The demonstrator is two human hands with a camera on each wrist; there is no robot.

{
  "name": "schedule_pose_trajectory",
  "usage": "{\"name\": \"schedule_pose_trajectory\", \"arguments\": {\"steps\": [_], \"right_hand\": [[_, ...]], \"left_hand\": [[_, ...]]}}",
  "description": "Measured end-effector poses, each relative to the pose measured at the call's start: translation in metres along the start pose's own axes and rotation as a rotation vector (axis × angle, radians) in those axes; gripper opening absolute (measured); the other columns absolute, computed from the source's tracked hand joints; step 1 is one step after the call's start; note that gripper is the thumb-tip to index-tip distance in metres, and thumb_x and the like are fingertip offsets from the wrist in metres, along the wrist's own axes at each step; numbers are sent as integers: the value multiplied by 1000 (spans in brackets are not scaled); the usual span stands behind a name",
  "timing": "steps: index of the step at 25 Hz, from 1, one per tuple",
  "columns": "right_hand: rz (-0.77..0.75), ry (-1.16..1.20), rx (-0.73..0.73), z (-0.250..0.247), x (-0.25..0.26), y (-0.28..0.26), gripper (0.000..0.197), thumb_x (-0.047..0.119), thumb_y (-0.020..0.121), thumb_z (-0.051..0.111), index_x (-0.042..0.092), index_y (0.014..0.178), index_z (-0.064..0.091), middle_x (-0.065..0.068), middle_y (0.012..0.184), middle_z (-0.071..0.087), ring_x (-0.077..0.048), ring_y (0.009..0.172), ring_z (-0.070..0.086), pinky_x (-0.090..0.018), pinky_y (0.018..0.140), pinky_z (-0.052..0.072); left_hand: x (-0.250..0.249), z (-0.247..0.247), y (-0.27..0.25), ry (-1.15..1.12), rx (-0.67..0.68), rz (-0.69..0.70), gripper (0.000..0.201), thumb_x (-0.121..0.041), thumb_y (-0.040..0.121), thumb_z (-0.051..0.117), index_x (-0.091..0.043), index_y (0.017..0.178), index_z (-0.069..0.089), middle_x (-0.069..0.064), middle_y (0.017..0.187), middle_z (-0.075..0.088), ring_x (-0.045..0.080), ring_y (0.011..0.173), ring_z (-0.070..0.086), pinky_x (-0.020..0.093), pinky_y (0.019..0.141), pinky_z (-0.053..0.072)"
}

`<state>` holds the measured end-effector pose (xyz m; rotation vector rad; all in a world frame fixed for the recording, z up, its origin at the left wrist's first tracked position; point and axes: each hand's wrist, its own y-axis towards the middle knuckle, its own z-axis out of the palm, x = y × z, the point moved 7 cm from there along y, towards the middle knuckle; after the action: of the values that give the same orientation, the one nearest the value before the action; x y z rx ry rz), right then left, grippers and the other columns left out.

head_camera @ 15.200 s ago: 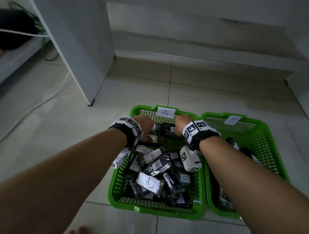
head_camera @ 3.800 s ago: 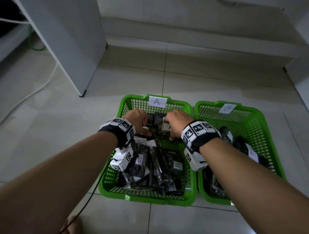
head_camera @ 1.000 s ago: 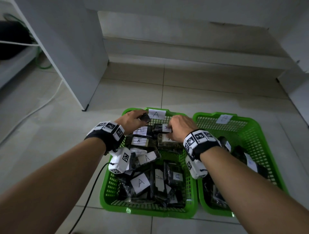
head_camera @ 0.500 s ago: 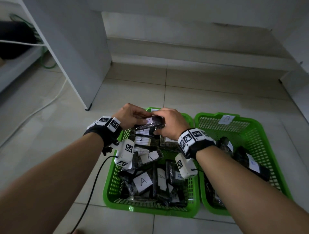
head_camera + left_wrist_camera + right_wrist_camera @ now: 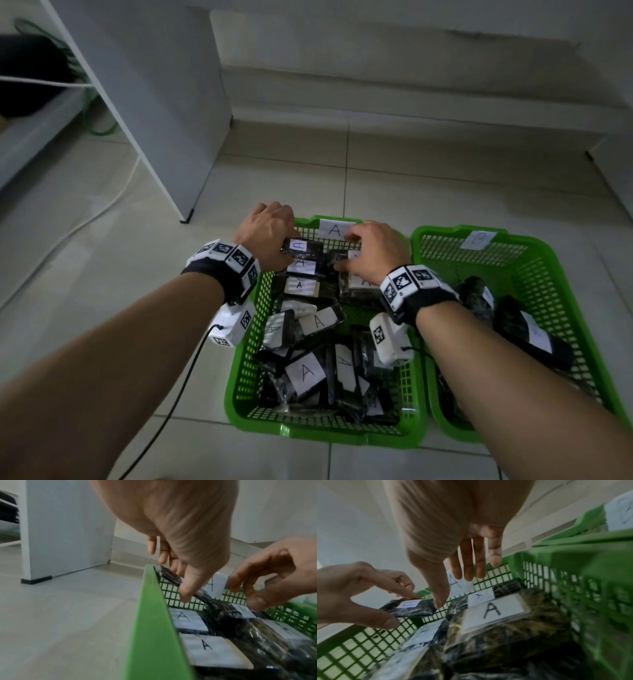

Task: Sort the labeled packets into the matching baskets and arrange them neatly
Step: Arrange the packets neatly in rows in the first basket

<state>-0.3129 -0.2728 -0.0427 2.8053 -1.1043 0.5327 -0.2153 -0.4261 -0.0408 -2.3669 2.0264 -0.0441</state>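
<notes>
Left hand [image 5: 265, 236] pinches A packet [image 5: 303, 247] above far-left corner of A basket [image 5: 255, 342]. Right hand [image 5: 373, 251] spread, thumb at packet end. Best: lower flat, label up, square against far wall.

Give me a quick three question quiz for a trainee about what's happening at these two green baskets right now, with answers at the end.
1. True or false: the left hand grips a black packet labelled A.
2. Which basket are both hands working over: A) basket A, B) basket B?
3. Fill in: the right hand's fingers are ___ rather than curled round a packet.

Key: 1 true; 2 A; 3 straight.
</notes>
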Motion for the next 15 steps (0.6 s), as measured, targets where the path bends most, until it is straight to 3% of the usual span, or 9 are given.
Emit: {"name": "schedule_pose_trajectory", "arguments": {"steps": [5, 10, 12, 15], "right_hand": [[73, -75, 75, 11, -21, 0, 48, 63, 62, 85, 24, 83, 68, 11, 78, 66, -12, 76, 64, -32, 73, 57], [70, -15, -18, 1, -18, 4, 40, 62, 70, 78, 24, 80, 69, 11, 74, 67, -11, 69, 64, -34, 66, 59], [69, 21, -47, -4, -15, 0, 30, 53, 72, 79, 24, 81, 72, 12, 73, 67, -10, 69, 65, -33, 67, 59], [13, 76, -41, -12, 9, -12, 8, 29, 76, 80, 22, 78, 76, 11, 72, 70, -10, 69, 67, -24, 66, 53]], "left_hand": [[-12, 5, 16, 198, 73, 49, 35, -58, 79, 68, -34, 105, 68, -11, 101, 65, 15, 102, 52, 37, 100, 29], [-24, 5, 25, 345, 151, 110, 43, -66, 76, 68, -27, 97, 67, -7, 92, 66, 18, 100, 55, 37, 99, 29], [-25, 10, 14, 338, 147, 139, 37, -61, 81, 65, -27, 95, 68, -7, 90, 67, 17, 96, 58, 37, 98, 30], [-21, 10, 0, 321, 159, 131, 20, -41, 88, 57, -26, 91, 70, -8, 88, 69, 17, 89, 61, 37, 96, 34]]}}
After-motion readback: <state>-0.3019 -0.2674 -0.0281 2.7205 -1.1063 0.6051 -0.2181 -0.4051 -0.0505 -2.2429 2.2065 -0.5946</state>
